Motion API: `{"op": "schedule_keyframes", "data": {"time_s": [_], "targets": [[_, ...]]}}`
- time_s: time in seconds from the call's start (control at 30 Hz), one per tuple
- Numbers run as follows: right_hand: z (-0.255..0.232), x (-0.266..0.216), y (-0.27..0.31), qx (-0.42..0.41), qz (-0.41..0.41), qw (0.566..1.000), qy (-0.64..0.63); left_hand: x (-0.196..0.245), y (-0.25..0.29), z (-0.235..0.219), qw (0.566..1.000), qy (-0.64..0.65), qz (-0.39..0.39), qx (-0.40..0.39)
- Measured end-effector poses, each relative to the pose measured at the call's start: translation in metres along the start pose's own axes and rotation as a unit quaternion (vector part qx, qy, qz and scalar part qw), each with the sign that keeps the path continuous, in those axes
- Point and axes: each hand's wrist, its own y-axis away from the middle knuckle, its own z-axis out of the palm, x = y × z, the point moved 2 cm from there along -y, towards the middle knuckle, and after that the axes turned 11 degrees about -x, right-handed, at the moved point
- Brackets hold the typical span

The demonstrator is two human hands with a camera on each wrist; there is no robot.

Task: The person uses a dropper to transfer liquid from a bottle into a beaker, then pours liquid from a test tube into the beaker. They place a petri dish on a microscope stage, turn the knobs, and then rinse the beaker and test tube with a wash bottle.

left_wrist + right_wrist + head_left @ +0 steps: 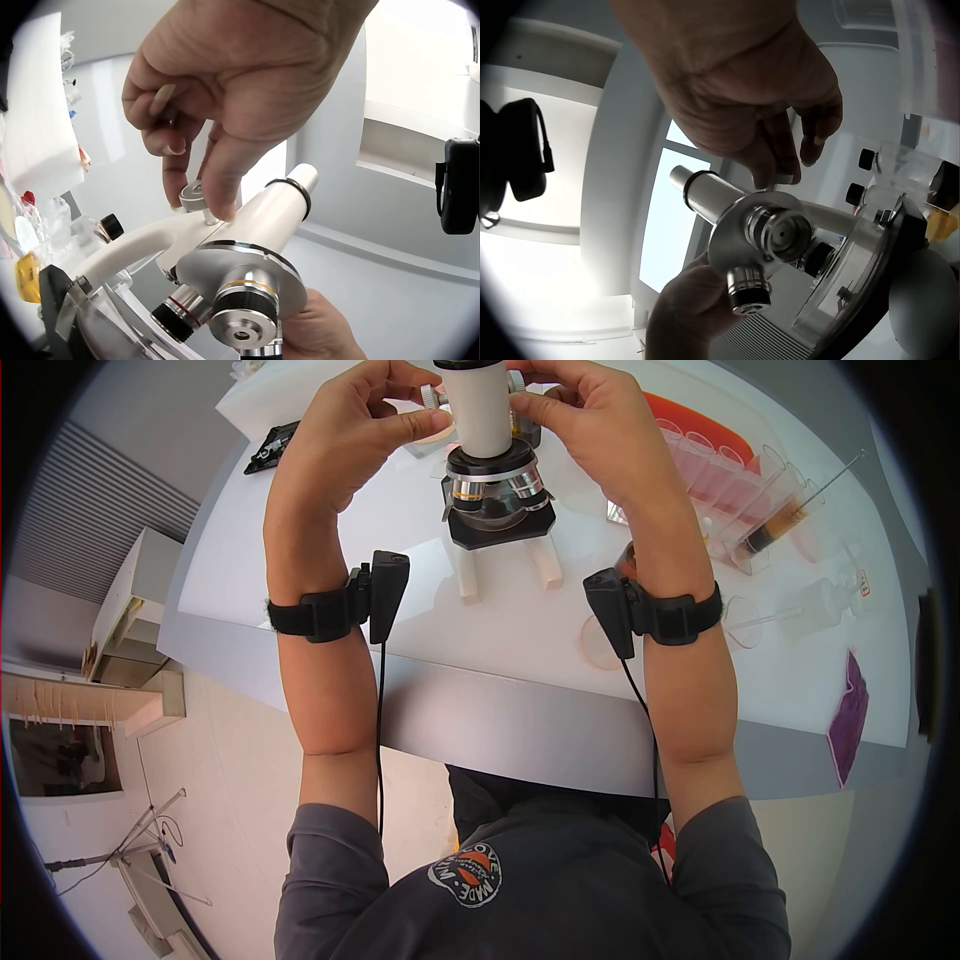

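Note:
A white microscope [483,420] stands upright near the far side of the white table, its silver objectives [244,315] over a black stage [500,532]. On its left side my left hand [350,435] pinches the ridged focus knob [193,196] between thumb and fingertips. My right hand [600,430] is on the opposite side, thumb and index finger on the matching knob [516,382]. The right wrist view has that hand [742,112] close above the microscope arm, its fingers hiding most of the knob.
Right of the microscope are a clear rack of test tubes [727,465], a red tray [700,418] and a clear plastic bottle [822,605]. A purple cloth [848,725] hangs at the front right edge. On the left lies a black object [270,448].

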Motion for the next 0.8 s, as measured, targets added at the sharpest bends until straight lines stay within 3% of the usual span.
{"op": "schedule_keyframes", "data": {"time_s": [0.8], "targets": [[-0.0002, -0.0071, 0.0014, -0.002, -0.01, 1.0, 0.006, 0.0016, 0.0001, 0.0007, 1.0, -0.004, 0.015, -0.002]]}}
